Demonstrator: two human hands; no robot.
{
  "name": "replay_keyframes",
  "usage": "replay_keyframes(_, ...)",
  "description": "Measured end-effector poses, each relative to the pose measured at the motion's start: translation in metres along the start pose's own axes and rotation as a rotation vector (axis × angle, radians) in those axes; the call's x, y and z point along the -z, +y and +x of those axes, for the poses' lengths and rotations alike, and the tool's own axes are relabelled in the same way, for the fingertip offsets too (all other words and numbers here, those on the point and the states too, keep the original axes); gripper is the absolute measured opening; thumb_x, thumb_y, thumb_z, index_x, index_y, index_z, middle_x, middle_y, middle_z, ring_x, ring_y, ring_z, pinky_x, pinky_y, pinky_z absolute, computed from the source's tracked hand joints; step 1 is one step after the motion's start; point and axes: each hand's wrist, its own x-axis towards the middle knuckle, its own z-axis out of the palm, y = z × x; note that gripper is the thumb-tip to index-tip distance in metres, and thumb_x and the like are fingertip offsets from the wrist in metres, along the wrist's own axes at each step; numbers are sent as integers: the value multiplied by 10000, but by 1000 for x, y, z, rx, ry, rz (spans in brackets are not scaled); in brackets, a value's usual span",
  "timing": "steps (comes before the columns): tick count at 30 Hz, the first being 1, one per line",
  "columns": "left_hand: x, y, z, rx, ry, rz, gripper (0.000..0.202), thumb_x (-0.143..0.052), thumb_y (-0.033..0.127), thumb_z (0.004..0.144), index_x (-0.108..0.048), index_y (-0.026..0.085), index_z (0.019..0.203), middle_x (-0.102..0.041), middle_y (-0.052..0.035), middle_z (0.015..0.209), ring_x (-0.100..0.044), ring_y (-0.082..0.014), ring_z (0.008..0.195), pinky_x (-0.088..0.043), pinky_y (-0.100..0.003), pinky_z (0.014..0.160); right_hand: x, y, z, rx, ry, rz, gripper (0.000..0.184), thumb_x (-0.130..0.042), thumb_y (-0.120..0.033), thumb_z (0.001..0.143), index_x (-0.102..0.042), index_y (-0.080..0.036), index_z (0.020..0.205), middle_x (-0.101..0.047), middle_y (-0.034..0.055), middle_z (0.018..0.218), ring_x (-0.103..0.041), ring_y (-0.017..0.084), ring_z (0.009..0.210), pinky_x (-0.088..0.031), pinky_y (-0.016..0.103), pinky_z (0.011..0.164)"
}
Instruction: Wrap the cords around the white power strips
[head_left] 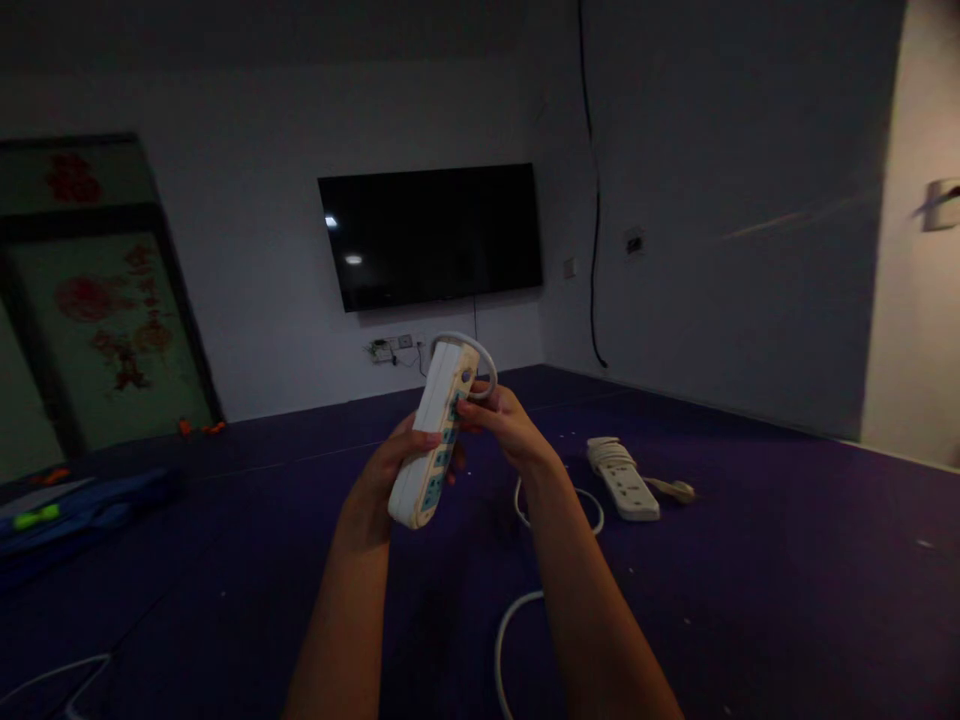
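Observation:
A white power strip [425,440] with teal sockets is held up in front of me, tilted, its upper end leaning right. My left hand [390,465] grips its lower half, thumb across the side. Around the upper part, my right hand [499,425] is closed with its thumb by the sockets, and the cord also passes by these fingers. The white cord [487,360] loops from the strip's top end over to my right hand. More white cord [501,640] curves on the purple floor below, partly hidden by my right forearm.
A second power strip [630,492], its cord wound round one end and its plug [681,491] beside it, lies on the floor to the right. Blue cloth [90,510] lies at the left. A television [442,240] hangs on the far wall above wall sockets [394,347].

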Motion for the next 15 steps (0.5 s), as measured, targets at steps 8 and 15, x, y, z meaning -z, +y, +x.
replay_keyframes(8, 15, 2, 8, -249, 288, 500, 924, -777, 292, 594, -319, 214, 1392, -602, -109, 1164, -620, -236, 995, -510, -367, 834, -9, 0, 10, 97, 323, -17, 391, -788, -389, 551, -647, -164, 838, -702, 57, 871, -643, 190, 812, -504, 323, 761)
replay_keyframes(15, 4, -18, 22, -591, 513, 1288, 1022, -748, 230, 617, -183, 222, 1469, -431, -180, 1389, -404, -343, 1275, -348, -526, 1030, -19, 9, 12, 121, 645, -386, 445, -735, -443, 618, -659, -171, 962, -717, 77, 954, -653, 238, 892, -505, 348, 769)
